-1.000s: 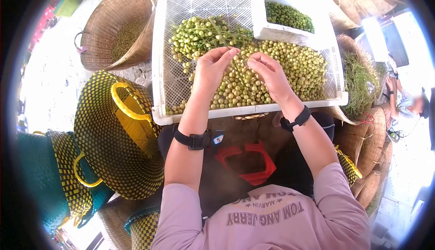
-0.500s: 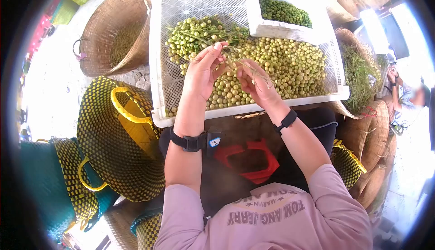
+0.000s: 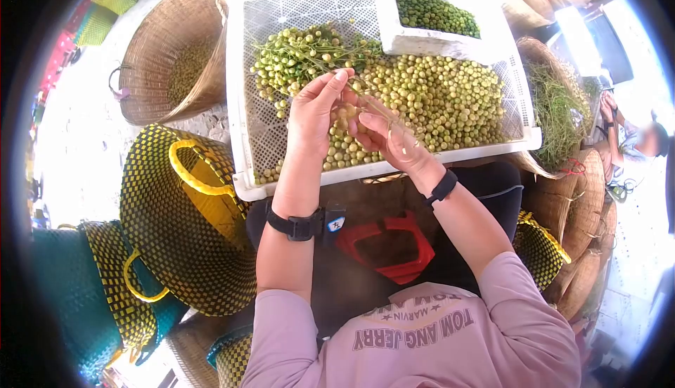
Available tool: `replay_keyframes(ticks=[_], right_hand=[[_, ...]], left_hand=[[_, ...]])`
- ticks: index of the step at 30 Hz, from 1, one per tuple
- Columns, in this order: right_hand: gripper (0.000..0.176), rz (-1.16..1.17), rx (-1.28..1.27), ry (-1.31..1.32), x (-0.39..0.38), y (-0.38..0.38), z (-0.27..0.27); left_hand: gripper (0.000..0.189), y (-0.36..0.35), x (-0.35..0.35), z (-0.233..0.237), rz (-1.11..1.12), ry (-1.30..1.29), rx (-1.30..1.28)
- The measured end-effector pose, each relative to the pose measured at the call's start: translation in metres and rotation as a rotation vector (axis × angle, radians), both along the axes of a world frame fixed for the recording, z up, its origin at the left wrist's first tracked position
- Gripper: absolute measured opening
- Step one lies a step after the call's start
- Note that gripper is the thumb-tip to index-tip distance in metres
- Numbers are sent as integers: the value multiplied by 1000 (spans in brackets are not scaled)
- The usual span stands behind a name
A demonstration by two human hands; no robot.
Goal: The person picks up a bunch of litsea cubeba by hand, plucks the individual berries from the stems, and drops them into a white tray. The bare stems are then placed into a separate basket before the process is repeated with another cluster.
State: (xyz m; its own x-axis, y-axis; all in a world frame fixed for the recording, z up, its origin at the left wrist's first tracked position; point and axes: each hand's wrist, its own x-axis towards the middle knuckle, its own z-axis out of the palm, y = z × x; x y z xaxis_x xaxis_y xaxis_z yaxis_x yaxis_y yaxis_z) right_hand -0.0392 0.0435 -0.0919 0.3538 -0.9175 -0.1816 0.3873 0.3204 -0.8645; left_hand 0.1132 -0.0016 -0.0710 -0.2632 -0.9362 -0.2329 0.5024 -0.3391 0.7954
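White plastic makes up the wide tray (image 3: 235,93) that I see from far away, through the head camera. It is full of holes, and lots of loose round fruit (image 3: 453,96) lies in it, some yellow and some green. The person's left hand (image 3: 315,110) is over the tray's near side, with its thumb and finger pinched on a thin stalk (image 3: 376,105). The stalk slants down to the right and passes over the right hand (image 3: 394,140). That hand has bent fingers and sits just beside the left one. I cannot tell if it grips anything.

Past the left hand, on the tray's left side, I see a bunch of green fruit (image 3: 285,65) with its stems on. At the far right of the tray stands a white box (image 3: 439,42) with small green balls (image 3: 436,15) in it.

To the left of the tray I see a brown basket (image 3: 144,57) with more fruit at its bottom. Nearer to me is a black and yellow basket (image 3: 165,240), tipped over a bit. To the right, a heap of green stalks (image 3: 552,117) fills another basket. Farther right is another person (image 3: 626,149).
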Motion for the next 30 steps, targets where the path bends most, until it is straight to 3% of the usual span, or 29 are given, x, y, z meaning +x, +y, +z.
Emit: replay_keyframes(ticks=[7,16,20,24,26,30], right_hand=[[48,-114,-83,220,8,-3,1],[37,-154,-136,223,23,-6,7],[29,-237,19,83,28,-5,8],[25,-395,12,152,42,-5,5],[22,-541,-302,263,50,-10,-12],[19,-563,-291,229,50,-12,-10]], left_hand=[[19,-3,-13,-11,180,-85,-113],[17,3,-14,0,265,-187,-113],[17,-1,-15,-5,281,-75,10],[16,-4,-15,-22,266,38,58],[15,-3,-16,-22,284,68,58],[16,-1,-19,-16,335,114,127]])
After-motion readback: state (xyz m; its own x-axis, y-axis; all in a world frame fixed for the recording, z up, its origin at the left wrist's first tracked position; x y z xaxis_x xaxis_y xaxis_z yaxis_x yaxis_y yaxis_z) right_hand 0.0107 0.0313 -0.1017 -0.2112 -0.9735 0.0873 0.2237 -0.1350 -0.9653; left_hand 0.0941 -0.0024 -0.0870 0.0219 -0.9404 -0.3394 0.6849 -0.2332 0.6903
